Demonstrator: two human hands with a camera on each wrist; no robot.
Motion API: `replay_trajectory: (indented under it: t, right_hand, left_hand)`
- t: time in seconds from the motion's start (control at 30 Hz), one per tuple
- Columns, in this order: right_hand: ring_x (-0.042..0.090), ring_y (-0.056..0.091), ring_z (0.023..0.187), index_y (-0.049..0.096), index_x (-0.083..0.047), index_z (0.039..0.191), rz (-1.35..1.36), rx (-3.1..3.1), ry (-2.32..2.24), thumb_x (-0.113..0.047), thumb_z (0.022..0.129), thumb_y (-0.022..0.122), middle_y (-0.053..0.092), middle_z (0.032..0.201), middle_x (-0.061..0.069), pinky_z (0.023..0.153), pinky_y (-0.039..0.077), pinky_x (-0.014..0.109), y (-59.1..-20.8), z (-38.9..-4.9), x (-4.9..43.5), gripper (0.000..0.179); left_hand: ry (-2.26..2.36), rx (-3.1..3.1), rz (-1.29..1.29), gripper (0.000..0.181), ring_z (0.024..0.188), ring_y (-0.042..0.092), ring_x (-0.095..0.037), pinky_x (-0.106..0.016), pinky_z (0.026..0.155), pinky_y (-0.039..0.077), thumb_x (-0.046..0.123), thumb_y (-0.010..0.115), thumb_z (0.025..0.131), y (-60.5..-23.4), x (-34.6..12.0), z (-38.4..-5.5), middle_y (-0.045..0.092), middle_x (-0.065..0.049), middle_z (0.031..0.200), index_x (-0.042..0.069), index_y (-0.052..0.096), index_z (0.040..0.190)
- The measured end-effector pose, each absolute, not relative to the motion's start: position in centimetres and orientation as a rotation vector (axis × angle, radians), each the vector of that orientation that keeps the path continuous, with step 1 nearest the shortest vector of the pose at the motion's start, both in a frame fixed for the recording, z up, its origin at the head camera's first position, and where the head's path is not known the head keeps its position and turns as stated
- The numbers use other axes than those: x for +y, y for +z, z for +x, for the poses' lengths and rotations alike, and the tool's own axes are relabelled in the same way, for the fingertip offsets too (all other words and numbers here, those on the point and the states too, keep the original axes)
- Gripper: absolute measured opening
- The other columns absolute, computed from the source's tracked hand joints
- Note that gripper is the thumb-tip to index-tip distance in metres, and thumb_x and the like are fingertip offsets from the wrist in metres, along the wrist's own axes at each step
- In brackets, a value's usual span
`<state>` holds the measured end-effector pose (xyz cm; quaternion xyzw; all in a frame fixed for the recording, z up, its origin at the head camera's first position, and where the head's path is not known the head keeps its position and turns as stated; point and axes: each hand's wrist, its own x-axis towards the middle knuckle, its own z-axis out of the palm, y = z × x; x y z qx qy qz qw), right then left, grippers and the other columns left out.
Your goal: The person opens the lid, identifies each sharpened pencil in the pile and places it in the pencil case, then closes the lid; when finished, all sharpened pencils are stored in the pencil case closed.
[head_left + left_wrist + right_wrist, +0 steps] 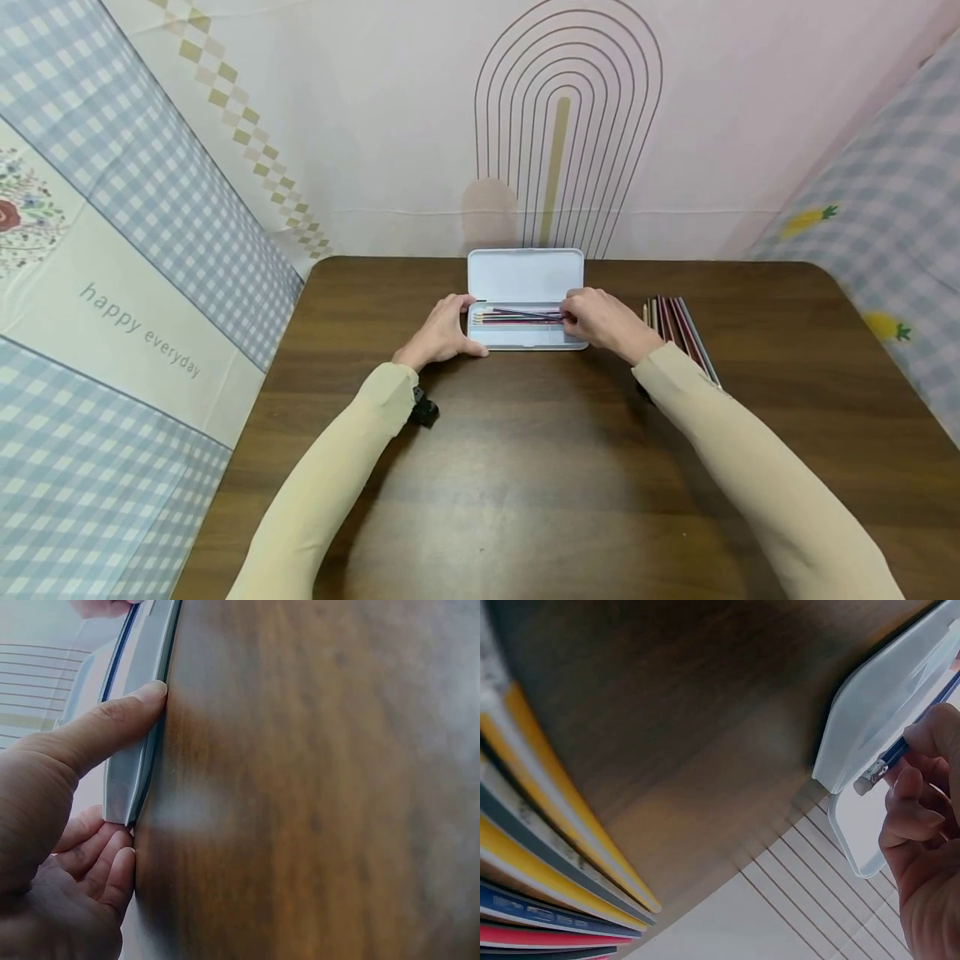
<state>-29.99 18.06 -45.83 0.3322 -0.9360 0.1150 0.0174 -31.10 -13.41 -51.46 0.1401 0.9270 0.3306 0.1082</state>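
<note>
A white pencil case [525, 335] lies on the table with its lid [525, 275] raised at the back. Several pencils [510, 317] lie lengthwise inside it. My left hand [441, 332] holds the case's left end, the thumb [124, 716] along the front edge and the other fingers at the end. Over the right part of the case, my right hand [600, 321] pinches a dark blue pencil [895, 752]. Its eraser end sticks out from the fingers in the right wrist view; its other end is hidden there.
More pencils [667, 321] lie in a row on the brown table [525, 467], right of the case and partly under the right forearm. Behind the table's far edge hangs a patterned cloth [390, 150], with checked cloth at both sides.
</note>
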Motion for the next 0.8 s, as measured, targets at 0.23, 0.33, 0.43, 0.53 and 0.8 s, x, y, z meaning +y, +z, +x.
replay_trajectory:
  t: [0.23,0.33,0.43,0.53,0.8]
  right_hand:
    - [0.016,0.048,0.066,0.067,-0.008,0.074,1.110,-2.874,0.256,0.006,0.091,0.067,0.064,0.078,0.007,0.063,0.047,0.033,-46.0,-30.6,17.3,0.022]
    - [0.016,0.048,0.067,0.066,-0.009,0.073,1.118,-2.858,0.216,0.006,0.090,0.067,0.063,0.077,0.006,0.063,0.047,0.034,-46.3,-31.0,17.1,0.023]
    - [0.016,0.049,0.067,0.065,-0.010,0.072,1.114,-2.857,0.175,0.005,0.089,0.069,0.064,0.076,0.005,0.061,0.047,0.034,-46.3,-31.2,17.0,0.023]
    - [0.017,0.050,0.067,0.065,-0.011,0.071,1.116,-2.859,0.143,0.003,0.090,0.070,0.064,0.076,0.004,0.061,0.048,0.034,-46.2,-31.4,16.9,0.023]
    - [0.018,0.051,0.070,0.062,-0.012,0.070,1.082,-2.913,0.058,0.000,0.093,0.071,0.065,0.076,0.002,0.065,0.051,0.038,-45.7,-31.6,16.8,0.027]
  left_hand:
    - [0.938,2.744,0.406,0.105,0.153,0.043,-0.034,-0.050,0.132,0.036,0.034,0.102,0.074,-52.3,-13.5,-31.8,0.049,-0.017,0.163,0.006,0.046,0.159]
    - [0.951,2.740,0.411,0.105,0.152,0.043,-0.034,-0.051,0.131,0.036,0.033,0.101,0.074,-51.6,-13.4,-31.3,0.049,-0.018,0.162,0.005,0.046,0.159]
    - [0.965,2.729,0.410,0.104,0.152,0.043,-0.033,-0.051,0.131,0.036,0.034,0.101,0.075,-50.9,-13.3,-30.9,0.050,-0.018,0.162,0.005,0.047,0.159]
    - [0.965,2.731,0.417,0.103,0.151,0.044,-0.033,-0.050,0.131,0.037,0.034,0.101,0.075,-50.9,-13.3,-30.8,0.050,-0.018,0.162,0.005,0.047,0.158]
    - [0.982,2.730,0.427,0.100,0.152,0.044,-0.036,-0.051,0.131,0.037,0.030,0.099,0.075,-49.9,-13.2,-30.1,0.052,-0.021,0.159,0.003,0.048,0.157]
